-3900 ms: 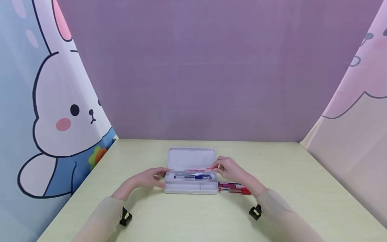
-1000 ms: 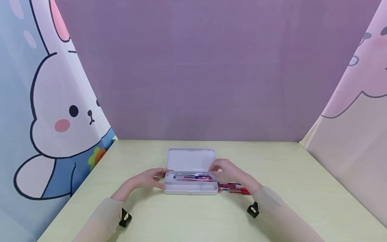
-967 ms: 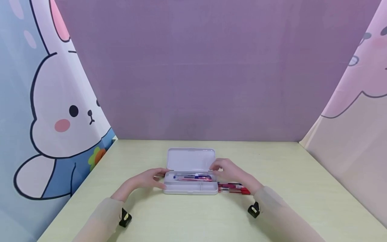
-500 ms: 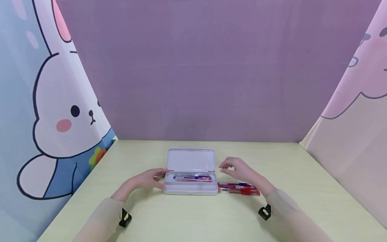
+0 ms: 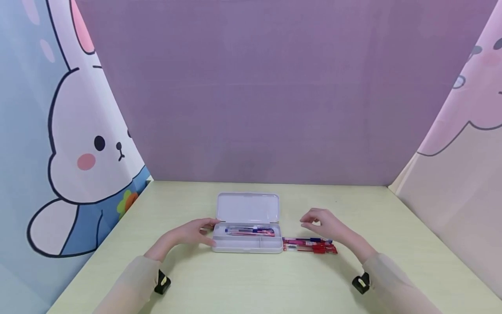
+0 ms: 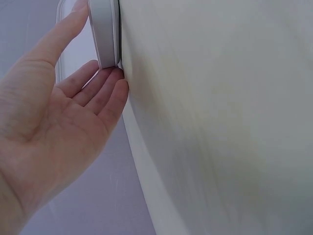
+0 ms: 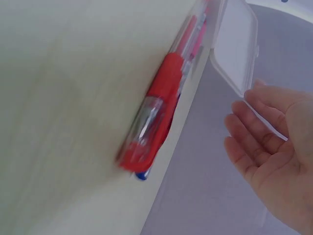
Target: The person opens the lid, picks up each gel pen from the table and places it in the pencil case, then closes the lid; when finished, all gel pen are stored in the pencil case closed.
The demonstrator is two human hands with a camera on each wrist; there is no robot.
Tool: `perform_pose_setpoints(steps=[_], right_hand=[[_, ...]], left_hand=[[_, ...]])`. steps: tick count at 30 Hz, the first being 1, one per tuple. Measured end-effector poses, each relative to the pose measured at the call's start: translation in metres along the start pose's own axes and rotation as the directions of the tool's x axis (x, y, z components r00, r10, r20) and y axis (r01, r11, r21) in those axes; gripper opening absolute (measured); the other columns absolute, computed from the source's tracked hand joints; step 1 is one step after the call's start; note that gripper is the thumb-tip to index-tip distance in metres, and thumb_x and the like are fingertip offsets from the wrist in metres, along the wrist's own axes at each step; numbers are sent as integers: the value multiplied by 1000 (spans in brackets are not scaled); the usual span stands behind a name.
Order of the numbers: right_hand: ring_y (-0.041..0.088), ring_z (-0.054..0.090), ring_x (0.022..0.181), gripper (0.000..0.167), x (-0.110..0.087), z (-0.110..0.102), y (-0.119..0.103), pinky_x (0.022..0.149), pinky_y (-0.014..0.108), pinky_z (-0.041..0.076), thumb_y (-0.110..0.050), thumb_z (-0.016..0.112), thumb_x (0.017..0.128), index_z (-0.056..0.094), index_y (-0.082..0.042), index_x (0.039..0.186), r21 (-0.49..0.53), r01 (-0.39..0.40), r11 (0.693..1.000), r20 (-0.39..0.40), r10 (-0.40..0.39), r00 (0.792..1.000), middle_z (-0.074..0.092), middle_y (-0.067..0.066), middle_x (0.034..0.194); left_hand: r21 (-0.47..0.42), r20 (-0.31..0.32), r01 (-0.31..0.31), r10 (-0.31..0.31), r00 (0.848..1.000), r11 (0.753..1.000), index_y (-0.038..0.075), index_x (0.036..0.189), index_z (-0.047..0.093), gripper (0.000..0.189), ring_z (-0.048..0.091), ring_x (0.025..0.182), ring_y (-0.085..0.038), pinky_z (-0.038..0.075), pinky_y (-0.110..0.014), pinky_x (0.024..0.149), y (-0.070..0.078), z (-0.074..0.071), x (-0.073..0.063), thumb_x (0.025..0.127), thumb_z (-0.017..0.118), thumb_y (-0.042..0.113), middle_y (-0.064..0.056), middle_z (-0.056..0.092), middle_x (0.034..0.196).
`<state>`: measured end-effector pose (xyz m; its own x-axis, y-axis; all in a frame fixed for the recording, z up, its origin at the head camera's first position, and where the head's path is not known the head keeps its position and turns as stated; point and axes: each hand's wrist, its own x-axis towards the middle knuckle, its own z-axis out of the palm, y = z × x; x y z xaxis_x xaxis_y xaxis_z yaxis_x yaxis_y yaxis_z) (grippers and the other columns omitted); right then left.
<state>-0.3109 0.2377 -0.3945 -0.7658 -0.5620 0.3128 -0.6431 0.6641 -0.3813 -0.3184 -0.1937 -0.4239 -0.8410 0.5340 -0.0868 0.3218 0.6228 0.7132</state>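
Observation:
A white pencil case (image 5: 237, 244) lies on the table with its lid (image 5: 248, 207) raised at the back. Its rear compartment contains a blue pen (image 5: 262, 229) and a pink-red pen (image 5: 251, 233). My left hand (image 5: 192, 231) holds the left end of the case, thumb at the near side and fingers at the far side; the left wrist view shows the thumb and fingertips against the case's end (image 6: 105, 34). My right hand (image 5: 323, 223) hovers right of the case, holding nothing, fingers loosely bent. Below it lie several pens, including a red pen (image 7: 166, 78).
The pens form a bundle (image 5: 310, 245) against the case's right side, with a blue cap (image 5: 320, 240) among red and pink ones. The pale table (image 5: 251, 283) ends at a purple backdrop (image 5: 251, 109). Printed cloths hang at both sides.
A pink-red pen, earlier pinched by my right hand, now lies in the rear compartment. That hand has let go and moved right, above the pen bundle. My left hand has stayed put.

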Motion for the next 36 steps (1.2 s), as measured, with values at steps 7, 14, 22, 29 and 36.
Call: perform_pose_setpoints(steps=[7, 14, 22, 29, 36], right_hand=[[7, 62, 80, 18, -14, -5, 10, 73, 30, 56, -18, 62, 90, 69, -4, 99, -3, -12, 1000, 9, 12, 1000, 66, -4, 88], [7, 61, 79, 18, -26, -10, 19, 70, 23, 54, -16, 62, 90, 68, -1, 99, 9, -10, 1000, 30, 10, 999, 67, -1, 88], [4, 60, 77, 18, -37, -12, 24, 68, 22, 54, -15, 62, 90, 68, 0, 99, 29, -25, 999, 47, 24, 999, 67, -1, 88], [6, 60, 79, 12, -43, -11, 32, 68, 22, 54, -4, 59, 89, 68, -2, 97, 40, -33, 999, 98, 29, 995, 68, 1, 90], [10, 59, 82, 24, -45, -12, 33, 68, 24, 53, 6, 53, 82, 69, -6, 96, 55, -59, 997, 151, 51, 987, 68, 2, 92]], left_hand=[[1, 3, -5, 5, 1000, 1000, 3, 139, 41, 74, 44, 127, -37, 39, -51, 105, 1, -1, -1, 79, 76, 28, -20, 45, 140], [16, 3, -1, 1, 1000, 1000, 3, 139, 41, 74, 44, 126, -37, 39, -51, 105, 2, -2, -1, 79, 75, 29, -19, 44, 140], [4, 6, 3, -3, 1000, 1000, 2, 140, 41, 76, 44, 126, -37, 40, -51, 105, 1, -1, -1, 79, 76, 31, -20, 44, 140], [11, -1, 22, -22, 1000, 1000, 5, 140, 41, 77, 44, 127, -35, 40, -50, 105, 0, -1, 0, 78, 76, 34, -17, 45, 140], [7, 8, 7, -8, 1000, 1000, 4, 140, 41, 75, 44, 127, -36, 39, -50, 106, 0, -1, 1, 79, 75, 31, -19, 44, 141]])
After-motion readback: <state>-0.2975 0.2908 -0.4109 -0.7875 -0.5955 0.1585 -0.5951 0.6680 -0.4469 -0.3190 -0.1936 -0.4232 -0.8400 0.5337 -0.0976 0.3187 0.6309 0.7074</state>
